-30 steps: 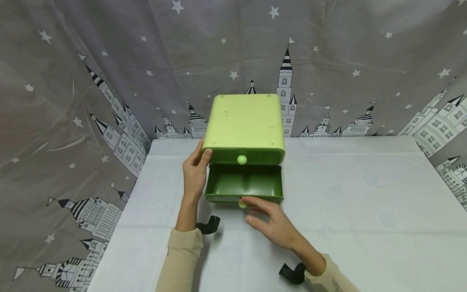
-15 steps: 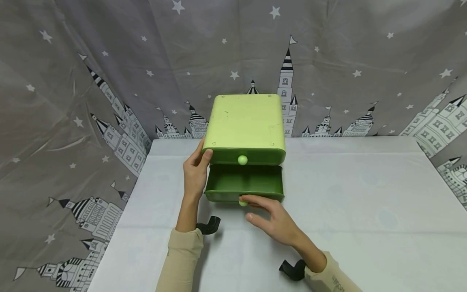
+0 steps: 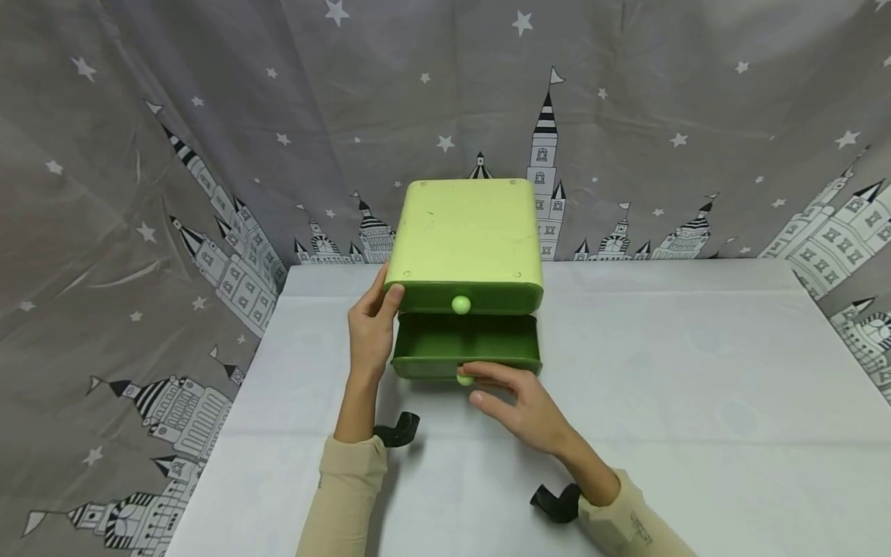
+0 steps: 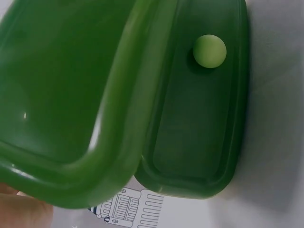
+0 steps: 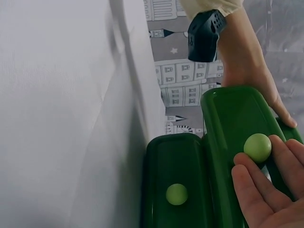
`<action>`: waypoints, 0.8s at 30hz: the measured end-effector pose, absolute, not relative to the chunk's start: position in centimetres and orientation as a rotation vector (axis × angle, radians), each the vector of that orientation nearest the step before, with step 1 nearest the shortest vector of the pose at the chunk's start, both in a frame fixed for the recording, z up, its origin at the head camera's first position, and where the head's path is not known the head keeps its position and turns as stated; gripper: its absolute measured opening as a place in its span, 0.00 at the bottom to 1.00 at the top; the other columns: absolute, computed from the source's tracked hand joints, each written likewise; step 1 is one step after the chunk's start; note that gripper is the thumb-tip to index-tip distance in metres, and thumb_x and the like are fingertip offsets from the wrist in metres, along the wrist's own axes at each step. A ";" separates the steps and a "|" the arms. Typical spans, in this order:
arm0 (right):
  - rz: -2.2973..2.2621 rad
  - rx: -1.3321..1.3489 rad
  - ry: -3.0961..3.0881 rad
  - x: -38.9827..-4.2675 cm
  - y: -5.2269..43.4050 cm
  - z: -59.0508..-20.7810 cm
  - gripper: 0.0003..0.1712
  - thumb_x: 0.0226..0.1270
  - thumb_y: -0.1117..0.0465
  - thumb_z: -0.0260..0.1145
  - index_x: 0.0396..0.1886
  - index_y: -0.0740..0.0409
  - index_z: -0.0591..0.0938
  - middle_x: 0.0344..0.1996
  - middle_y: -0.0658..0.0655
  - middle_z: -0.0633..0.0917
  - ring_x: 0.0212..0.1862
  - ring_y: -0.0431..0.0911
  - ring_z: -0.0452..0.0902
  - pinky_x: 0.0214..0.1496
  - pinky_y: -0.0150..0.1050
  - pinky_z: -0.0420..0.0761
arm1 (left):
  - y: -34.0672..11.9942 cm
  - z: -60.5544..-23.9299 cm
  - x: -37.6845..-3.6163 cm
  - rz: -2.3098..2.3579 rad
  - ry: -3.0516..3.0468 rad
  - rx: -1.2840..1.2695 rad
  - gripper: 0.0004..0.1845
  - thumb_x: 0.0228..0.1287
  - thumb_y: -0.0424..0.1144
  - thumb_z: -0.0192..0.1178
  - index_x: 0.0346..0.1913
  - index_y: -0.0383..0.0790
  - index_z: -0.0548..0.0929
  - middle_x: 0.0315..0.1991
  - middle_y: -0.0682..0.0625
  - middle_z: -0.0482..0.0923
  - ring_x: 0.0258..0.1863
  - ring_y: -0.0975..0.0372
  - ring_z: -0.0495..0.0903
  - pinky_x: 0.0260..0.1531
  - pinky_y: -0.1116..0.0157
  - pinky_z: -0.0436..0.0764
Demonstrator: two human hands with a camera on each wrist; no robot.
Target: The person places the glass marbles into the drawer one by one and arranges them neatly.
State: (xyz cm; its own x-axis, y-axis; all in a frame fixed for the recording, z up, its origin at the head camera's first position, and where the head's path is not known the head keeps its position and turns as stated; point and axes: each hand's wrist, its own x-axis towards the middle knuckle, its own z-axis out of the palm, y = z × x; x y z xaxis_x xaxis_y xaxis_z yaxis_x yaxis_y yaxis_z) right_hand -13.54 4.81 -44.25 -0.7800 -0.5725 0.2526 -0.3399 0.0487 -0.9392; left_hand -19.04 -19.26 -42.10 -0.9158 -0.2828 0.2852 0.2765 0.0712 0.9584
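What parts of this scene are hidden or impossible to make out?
- Upper drawer contents: head view, it is closed.
- Left hand fingers: head view, behind the box.
- Lower drawer front: head view, steep angle.
- Right hand: right wrist view, cut by the frame edge.

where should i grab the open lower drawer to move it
Take the round pale knob at the middle of the lower drawer front, coming from the front, pinched between fingertips. It stands out from the flat panel, and being centred it should let the drawer slide straight. The right hand is already at it; the left hand holds the cabinet corner.
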 end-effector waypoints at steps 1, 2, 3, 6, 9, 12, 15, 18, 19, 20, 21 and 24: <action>-1.819 -0.938 2.125 -13.7 4.8 -44.2 0.21 0.72 0.63 0.62 0.63 0.60 0.78 0.57 0.54 0.82 0.60 0.47 0.77 0.62 0.49 0.75 | -19.3 -42.1 -19.0 -1.900 -1.959 0.007 0.27 0.72 0.41 0.60 0.71 0.43 0.70 0.66 0.49 0.73 0.63 0.59 0.73 0.60 0.61 0.74; -1.818 -0.935 2.130 -13.8 4.8 -44.2 0.21 0.72 0.63 0.62 0.63 0.60 0.78 0.57 0.54 0.82 0.60 0.47 0.77 0.62 0.48 0.75 | -19.3 -42.1 -19.0 -1.899 -1.959 0.010 0.27 0.72 0.41 0.60 0.71 0.43 0.70 0.66 0.49 0.73 0.63 0.59 0.74 0.60 0.61 0.74; -1.818 -0.934 2.134 -13.9 4.8 -44.2 0.21 0.72 0.62 0.62 0.63 0.60 0.78 0.57 0.54 0.82 0.60 0.47 0.77 0.62 0.47 0.76 | -19.3 -42.0 -19.0 -1.900 -1.960 0.013 0.27 0.72 0.41 0.60 0.71 0.43 0.70 0.66 0.49 0.73 0.63 0.59 0.74 0.60 0.61 0.74; -1.828 -0.926 2.137 -14.3 4.7 -44.3 0.21 0.72 0.63 0.62 0.63 0.61 0.78 0.57 0.54 0.82 0.59 0.48 0.77 0.62 0.48 0.75 | -19.3 -42.0 -19.0 -1.902 -1.956 0.021 0.27 0.72 0.40 0.60 0.71 0.42 0.70 0.66 0.49 0.73 0.62 0.59 0.74 0.60 0.61 0.74; -1.849 -0.918 2.141 -14.7 4.5 -44.4 0.21 0.72 0.63 0.62 0.63 0.61 0.78 0.57 0.55 0.82 0.59 0.48 0.77 0.62 0.50 0.75 | -19.3 -42.0 -19.1 -1.916 -1.946 0.020 0.28 0.72 0.40 0.60 0.71 0.39 0.69 0.66 0.49 0.73 0.63 0.59 0.73 0.60 0.62 0.73; -1.868 -0.926 2.151 -15.1 4.4 -44.5 0.21 0.72 0.63 0.62 0.63 0.62 0.78 0.57 0.56 0.82 0.59 0.50 0.77 0.63 0.50 0.74 | -19.3 -42.1 -19.2 -1.928 -1.932 0.011 0.28 0.72 0.40 0.60 0.71 0.37 0.69 0.66 0.49 0.73 0.63 0.59 0.73 0.61 0.61 0.73; -1.877 -0.936 2.157 -15.5 4.3 -44.8 0.22 0.71 0.64 0.63 0.63 0.62 0.78 0.58 0.57 0.81 0.59 0.51 0.77 0.64 0.49 0.73 | -19.3 -42.1 -19.1 -1.931 -1.928 0.003 0.28 0.72 0.40 0.60 0.71 0.38 0.69 0.66 0.49 0.73 0.64 0.59 0.73 0.61 0.62 0.73; -1.884 -0.930 2.154 -15.9 4.2 -45.0 0.23 0.69 0.64 0.65 0.63 0.62 0.78 0.58 0.56 0.81 0.60 0.51 0.77 0.64 0.49 0.74 | -19.3 -42.2 -19.1 -1.929 -1.928 0.001 0.27 0.72 0.41 0.60 0.71 0.41 0.70 0.66 0.50 0.73 0.63 0.60 0.73 0.61 0.62 0.73; -1.886 -0.927 2.150 -16.0 4.2 -45.0 0.23 0.69 0.65 0.65 0.63 0.62 0.78 0.58 0.56 0.81 0.60 0.50 0.77 0.64 0.48 0.73 | -19.3 -42.2 -19.1 -1.928 -1.928 0.001 0.27 0.72 0.41 0.61 0.71 0.42 0.71 0.66 0.50 0.73 0.63 0.60 0.73 0.61 0.62 0.73; -1.887 -0.921 2.149 -16.1 4.2 -44.9 0.24 0.68 0.65 0.65 0.63 0.62 0.78 0.58 0.56 0.81 0.60 0.50 0.76 0.64 0.48 0.73 | -19.3 -42.2 -19.1 -1.927 -1.927 0.001 0.27 0.71 0.41 0.61 0.71 0.42 0.71 0.66 0.50 0.73 0.63 0.60 0.73 0.61 0.62 0.73; -1.886 -0.915 2.150 -16.2 4.2 -44.9 0.24 0.68 0.65 0.66 0.63 0.61 0.78 0.59 0.56 0.81 0.60 0.50 0.76 0.64 0.48 0.73 | -19.3 -42.2 -19.1 -1.927 -1.926 0.001 0.27 0.72 0.41 0.61 0.71 0.42 0.71 0.66 0.50 0.73 0.63 0.60 0.73 0.61 0.62 0.73; -1.896 -0.889 2.152 -16.5 4.1 -45.0 0.24 0.69 0.64 0.66 0.63 0.61 0.78 0.59 0.56 0.81 0.60 0.50 0.76 0.64 0.50 0.73 | -19.3 -42.2 -19.1 -1.932 -1.923 -0.006 0.28 0.72 0.42 0.61 0.71 0.41 0.70 0.66 0.50 0.72 0.63 0.60 0.73 0.61 0.62 0.73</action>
